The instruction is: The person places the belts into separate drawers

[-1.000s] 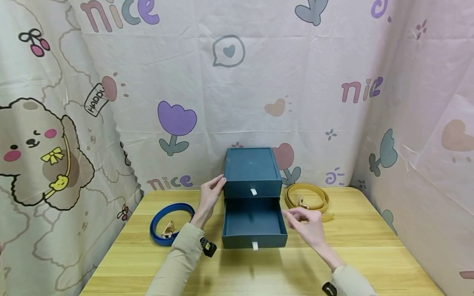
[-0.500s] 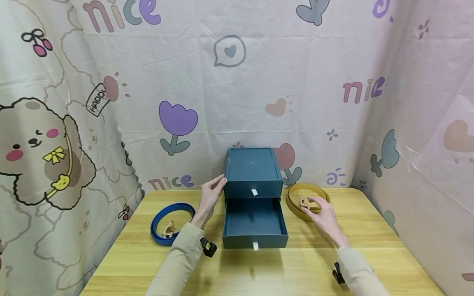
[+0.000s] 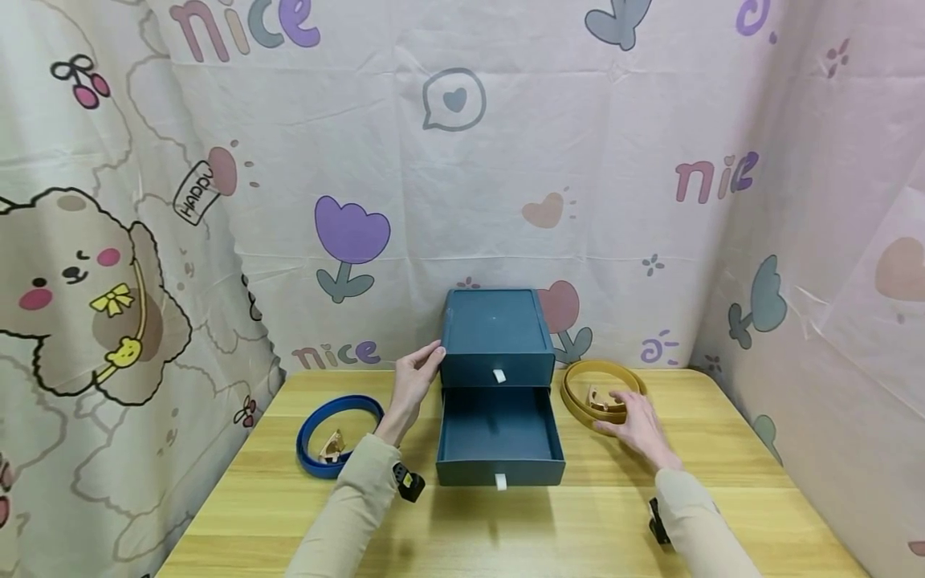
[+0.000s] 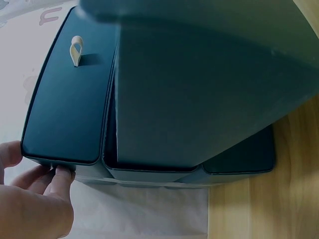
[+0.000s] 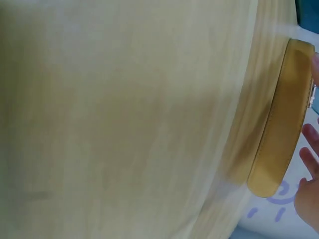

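My left hand (image 3: 413, 385) rests at the upper left front corner of a dark blue drawer box (image 3: 499, 321). In the left wrist view its fingers (image 4: 61, 179) touch the box's side. The lower drawer (image 3: 499, 474) is pulled out, with nothing visible in it. To the right lies a coiled yellow belt (image 3: 571, 405) with a gold buckle (image 3: 596, 399). My right hand (image 3: 639, 429) is at the coil's near side, thumb outside the strap, fingers reaching over it. In the right wrist view the fingers stay spread near the strap (image 5: 281, 119); part of the hand is cut off.
A coiled blue belt (image 3: 311, 466) with a gold buckle (image 3: 332, 445) lies left of my left forearm. All this stands on a wooden table (image 3: 499, 538). A printed cloth (image 3: 462, 177) hangs behind and along both sides. The upper drawer (image 3: 470, 371) is closed.
My right hand has moved from beside the lower drawer to the yellow belt, reached its buckle, then shifted slightly to the near strap. The left hand has stayed on the box.
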`<state>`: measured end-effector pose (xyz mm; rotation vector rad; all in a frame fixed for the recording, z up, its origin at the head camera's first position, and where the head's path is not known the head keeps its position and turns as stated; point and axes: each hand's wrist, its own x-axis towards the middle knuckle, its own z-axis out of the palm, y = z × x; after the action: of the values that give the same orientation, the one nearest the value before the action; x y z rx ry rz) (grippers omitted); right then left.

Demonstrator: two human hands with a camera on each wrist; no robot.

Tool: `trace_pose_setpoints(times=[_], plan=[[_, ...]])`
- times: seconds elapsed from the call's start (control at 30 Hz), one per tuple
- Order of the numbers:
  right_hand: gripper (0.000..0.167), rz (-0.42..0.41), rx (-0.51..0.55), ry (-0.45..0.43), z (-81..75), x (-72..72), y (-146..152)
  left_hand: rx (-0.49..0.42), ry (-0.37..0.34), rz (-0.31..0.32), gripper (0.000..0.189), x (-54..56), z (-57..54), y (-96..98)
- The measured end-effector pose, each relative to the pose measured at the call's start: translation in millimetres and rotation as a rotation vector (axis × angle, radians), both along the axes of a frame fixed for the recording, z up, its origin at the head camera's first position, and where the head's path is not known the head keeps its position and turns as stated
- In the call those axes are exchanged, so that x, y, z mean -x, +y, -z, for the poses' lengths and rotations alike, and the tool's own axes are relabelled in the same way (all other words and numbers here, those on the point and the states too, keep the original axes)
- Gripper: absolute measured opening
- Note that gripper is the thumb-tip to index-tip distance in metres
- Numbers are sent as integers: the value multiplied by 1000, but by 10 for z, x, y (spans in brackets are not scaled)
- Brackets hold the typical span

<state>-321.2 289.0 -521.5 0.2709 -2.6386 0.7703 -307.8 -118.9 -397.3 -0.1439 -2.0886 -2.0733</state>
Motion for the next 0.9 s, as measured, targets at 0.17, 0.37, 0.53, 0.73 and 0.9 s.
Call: trace_pose_setpoints(times=[0.17, 0.37, 0.53, 0.73, 0.9], plan=[[70, -22, -49, 41, 45, 56, 27, 1, 3, 8, 42, 0, 14, -4], [66, -41, -43, 6, 67, 93, 53, 9, 6, 19, 43, 0, 19, 0], [61, -58, -12, -61, 67, 87, 69, 9, 10, 20, 43, 4, 17, 3], [54, -63, -14, -113, 52, 89, 63, 8, 11, 21, 43, 6, 14, -6], [48, -63, -30, -168, 24, 71, 26, 9, 7, 16, 43, 5, 17, -13]])
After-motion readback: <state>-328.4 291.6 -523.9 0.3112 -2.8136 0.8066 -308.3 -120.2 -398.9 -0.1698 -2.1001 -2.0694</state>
